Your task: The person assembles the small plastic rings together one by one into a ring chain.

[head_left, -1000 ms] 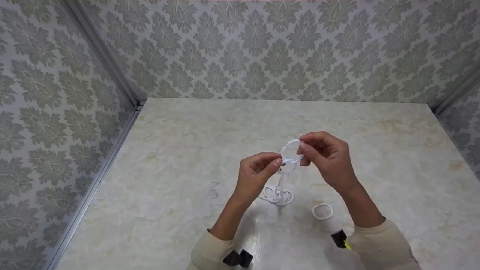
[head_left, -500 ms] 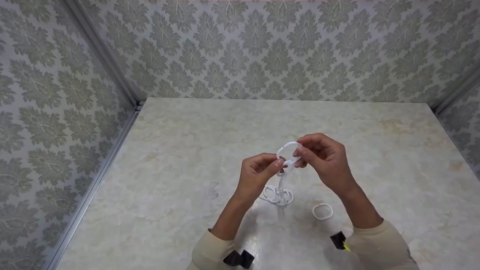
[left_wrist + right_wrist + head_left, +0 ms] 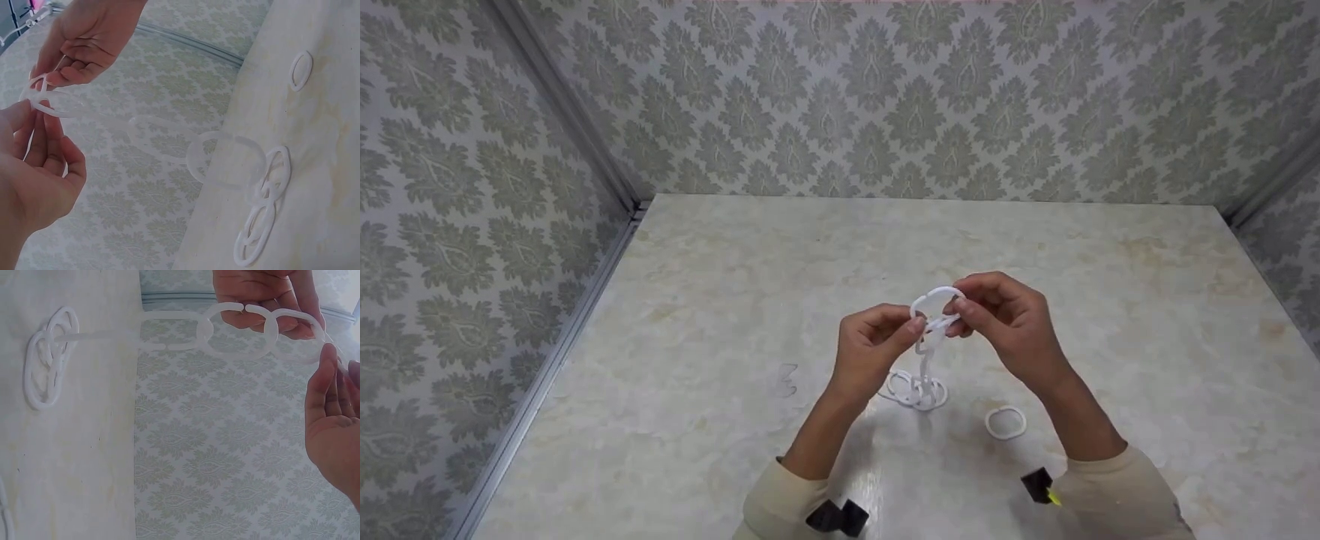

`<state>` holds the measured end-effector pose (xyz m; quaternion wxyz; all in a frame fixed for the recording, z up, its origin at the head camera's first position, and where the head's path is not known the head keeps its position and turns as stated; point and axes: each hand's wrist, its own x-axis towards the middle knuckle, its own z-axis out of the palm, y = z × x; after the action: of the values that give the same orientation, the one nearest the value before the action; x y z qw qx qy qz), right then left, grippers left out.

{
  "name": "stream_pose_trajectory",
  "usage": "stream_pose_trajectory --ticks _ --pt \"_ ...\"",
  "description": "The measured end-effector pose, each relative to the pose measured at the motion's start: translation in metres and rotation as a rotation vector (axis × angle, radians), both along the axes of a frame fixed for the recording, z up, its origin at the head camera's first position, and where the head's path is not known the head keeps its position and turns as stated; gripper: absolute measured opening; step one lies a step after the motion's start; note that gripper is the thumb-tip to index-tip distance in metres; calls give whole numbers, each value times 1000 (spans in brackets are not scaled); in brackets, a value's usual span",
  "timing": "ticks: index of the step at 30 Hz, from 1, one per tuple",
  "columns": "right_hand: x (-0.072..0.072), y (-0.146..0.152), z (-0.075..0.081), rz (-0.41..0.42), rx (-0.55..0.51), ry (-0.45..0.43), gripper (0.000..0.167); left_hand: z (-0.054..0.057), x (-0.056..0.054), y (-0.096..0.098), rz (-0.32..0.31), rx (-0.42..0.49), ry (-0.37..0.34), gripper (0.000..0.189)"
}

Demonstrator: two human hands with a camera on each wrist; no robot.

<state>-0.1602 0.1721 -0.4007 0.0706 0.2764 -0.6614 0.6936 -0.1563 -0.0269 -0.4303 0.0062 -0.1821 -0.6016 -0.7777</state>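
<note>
Fingertips of both hands meet at a white plastic chain link (image 3: 937, 290), raised above the table in the head view. My left hand (image 3: 868, 349) pinches near its left side, where it crosses the top of a white link chain (image 3: 924, 366). My right hand (image 3: 1006, 319) pinches the link's right side between thumb and fingers. Below, the chain hangs down to a small heap of joined links (image 3: 35, 396) on the table. The right wrist view shows a small gap in one hanging link (image 3: 225, 306). Fingers partly hide where the top links cross.
A single loose oval link (image 3: 1005, 438) lies on the marbled table (image 3: 720, 262), right of the heap. A faint clear jagged piece (image 3: 787, 381) lies to the left. Patterned walls (image 3: 832, 105) stand behind and at the sides.
My right hand has come slightly down and left, bringing the upper link closer to my left fingertips. The left hand has barely moved, and the hanging chain sways a little.
</note>
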Motion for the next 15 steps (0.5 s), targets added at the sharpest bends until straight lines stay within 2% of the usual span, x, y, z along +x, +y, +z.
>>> stream_pose_trajectory --ticks 7,15 --pt "2 9 -8 -65 110 -93 24 1 0 -3 33 -4 -11 20" --pt "5 25 -26 -174 174 -244 22 0 -2 -4 26 4 -3 20"
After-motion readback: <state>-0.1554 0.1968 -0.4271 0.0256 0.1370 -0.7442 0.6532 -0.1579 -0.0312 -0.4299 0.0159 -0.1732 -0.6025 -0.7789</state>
